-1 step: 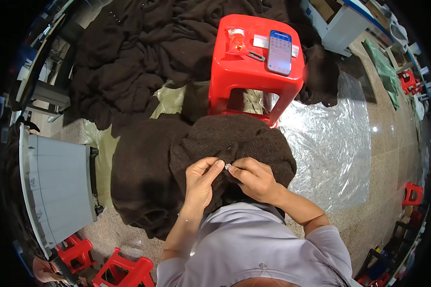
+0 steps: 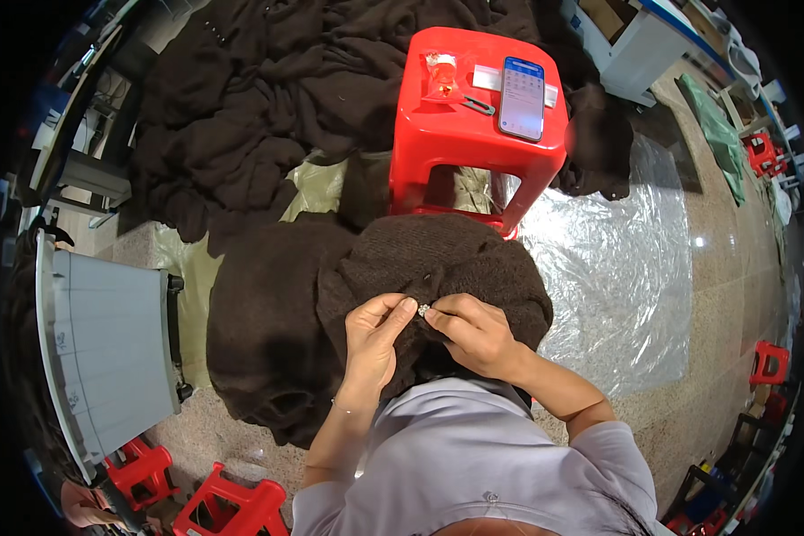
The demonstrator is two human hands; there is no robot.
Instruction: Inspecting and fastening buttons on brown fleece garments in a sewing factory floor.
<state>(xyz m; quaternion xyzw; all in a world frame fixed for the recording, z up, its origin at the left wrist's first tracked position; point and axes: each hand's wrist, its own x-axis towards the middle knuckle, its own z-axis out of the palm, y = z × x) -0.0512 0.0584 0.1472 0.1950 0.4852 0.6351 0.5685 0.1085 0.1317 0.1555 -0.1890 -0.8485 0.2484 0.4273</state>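
Note:
Dark brown knitted cloth point(image 2: 393, 255) is bunched over my lap. A small sparkly button point(image 2: 423, 310) sits at the cloth, between the fingertips of both hands. My left hand point(image 2: 374, 332) is closed, its thumb and forefinger pinching at the cloth beside the button's left edge. From the other side, my right hand point(image 2: 475, 330) is closed with thumb and forefinger on the button. Whether a needle or thread is in the fingers is too small to tell. The cloth's underside is hidden.
Ahead stands a red stool point(image 2: 473, 129) bearing a phone point(image 2: 522, 98), a small clear bag point(image 2: 441, 75) and grey thread snips point(image 2: 479, 104). More brown cloth point(image 2: 259, 80) is heaped behind. A grey bin point(image 2: 107, 344) stands left; clear plastic sheeting point(image 2: 607, 286) covers floor at right.

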